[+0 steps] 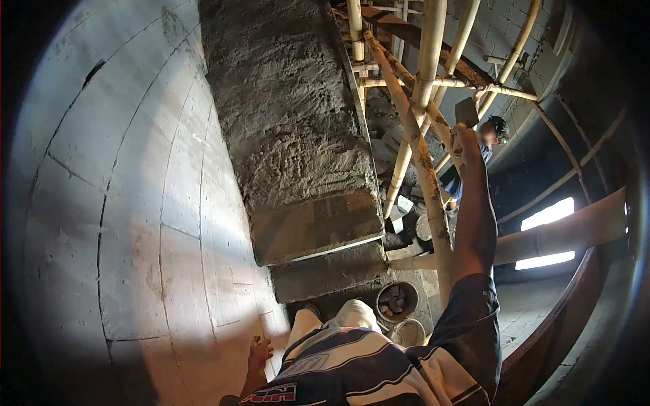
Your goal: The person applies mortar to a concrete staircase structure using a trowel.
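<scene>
My right hand is raised on an outstretched arm at the upper right, closed around the handle of a trowel. The trowel's flat blade points away from me, in front of bamboo poles. Low at the left, my left hand hangs beside the block wall, its fingers curled; what they hold, if anything, is too small to make out. Between the wall and the poles runs a surface of rough grey mortar, with a smoother strip at its near end.
Bamboo scaffolding crosses the upper right. Another person is below, beyond the poles. A bucket of rubble and a second bucket stand near my legs. A thick pole crosses at the right, before a bright opening.
</scene>
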{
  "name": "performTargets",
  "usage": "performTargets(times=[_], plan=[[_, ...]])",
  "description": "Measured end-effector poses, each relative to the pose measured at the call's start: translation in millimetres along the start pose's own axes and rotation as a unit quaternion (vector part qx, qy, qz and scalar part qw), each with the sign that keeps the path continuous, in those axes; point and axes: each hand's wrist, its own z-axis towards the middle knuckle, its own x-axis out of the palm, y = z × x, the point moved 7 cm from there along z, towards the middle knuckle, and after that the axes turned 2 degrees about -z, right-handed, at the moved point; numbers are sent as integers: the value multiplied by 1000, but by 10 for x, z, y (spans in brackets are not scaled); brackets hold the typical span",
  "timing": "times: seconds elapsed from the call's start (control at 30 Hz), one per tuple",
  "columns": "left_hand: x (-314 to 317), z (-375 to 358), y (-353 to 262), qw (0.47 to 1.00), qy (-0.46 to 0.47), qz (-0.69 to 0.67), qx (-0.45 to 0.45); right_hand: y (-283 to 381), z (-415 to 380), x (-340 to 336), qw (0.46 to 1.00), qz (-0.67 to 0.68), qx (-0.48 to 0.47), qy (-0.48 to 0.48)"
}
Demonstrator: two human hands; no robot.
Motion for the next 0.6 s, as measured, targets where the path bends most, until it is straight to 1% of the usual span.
performTargets(times=[0.03, 0.1, 0.13, 0.2, 0.23, 0.33, 0.4, 0.53, 0.6], plan=[[17, 25, -13, 1000, 3, -1, 1, 24, -101, 20, 1000, -4, 3, 0], [53, 18, -55, 1000, 15, -5, 4, 37, -294, 36, 998, 68, 3, -10], [73, -2, -76, 1000, 14, -5, -5, -2, -318, 40, 998, 62, 8, -9], [80, -22, -129, 999, -2, 22, 24, -101, -256, 52, 994, 109, 9, -23], [78, -1, -101, 1000, -4, 20, 16, -138, -248, 67, 991, 134, 7, -29], [57, 94, -42, 1000, 8, -1, 21, -245, -400, 91, 993, 108, 41, -3], [29, 154, -23, 1000, -6, 6, 16, -269, -507, 56, 993, 114, 36, -10], [27, 153, 10, 1000, 9, -11, 12, -298, -880, 181, 990, 136, 33, -13], [38, 125, -22, 1000, 3, -1, 9, -266, -1032, 171, 992, 125, -13, -21]])
